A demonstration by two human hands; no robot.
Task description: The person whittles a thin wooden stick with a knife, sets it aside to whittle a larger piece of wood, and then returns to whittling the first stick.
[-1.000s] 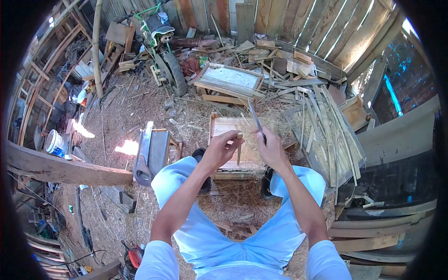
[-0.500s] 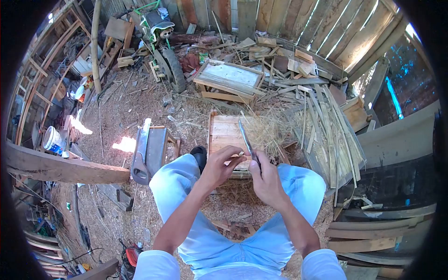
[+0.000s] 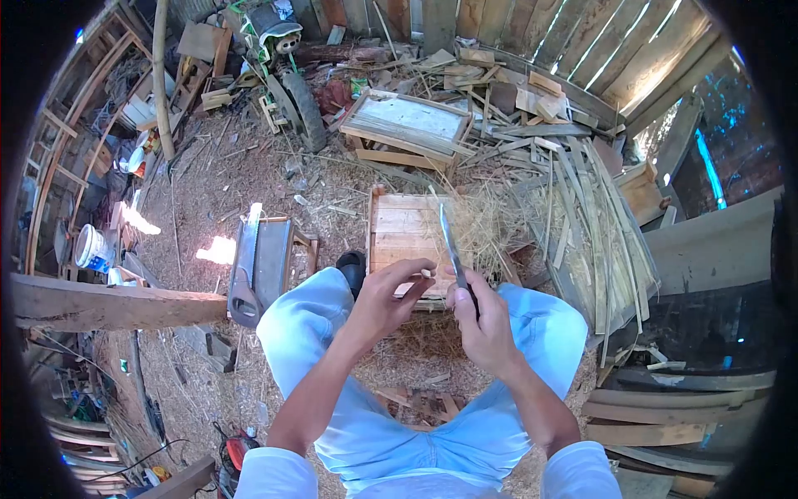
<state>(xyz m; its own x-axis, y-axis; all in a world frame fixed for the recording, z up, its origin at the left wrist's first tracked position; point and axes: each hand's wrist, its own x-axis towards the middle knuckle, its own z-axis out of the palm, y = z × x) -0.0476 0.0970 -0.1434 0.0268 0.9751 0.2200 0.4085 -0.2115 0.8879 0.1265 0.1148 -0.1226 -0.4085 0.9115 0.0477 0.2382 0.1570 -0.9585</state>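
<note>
My left hand (image 3: 389, 301) pinches a small pale piece of wood (image 3: 427, 273) between thumb and fingers. In my right hand (image 3: 484, 320) is a long knife (image 3: 450, 243), its dark handle in the closed fingers and its blade pointing up and away from me. A small gap separates the wood from the knife. Both hands are above the near part of a low slatted wooden bench (image 3: 403, 226), between my knees. Thin shavings (image 3: 478, 229) lie over the bench's right side.
A handsaw (image 3: 246, 274) rests on a small dark stool (image 3: 273, 258) at the left. Long strips (image 3: 603, 224) are heaped at the right. Beyond the bench stand a wood-framed table (image 3: 407, 116) and a motorcycle wheel (image 3: 303, 112). A thick beam (image 3: 125, 304) juts in from the left.
My right hand and the knife have shifted slightly right, away from my left hand. The view has also tilted a little.
</note>
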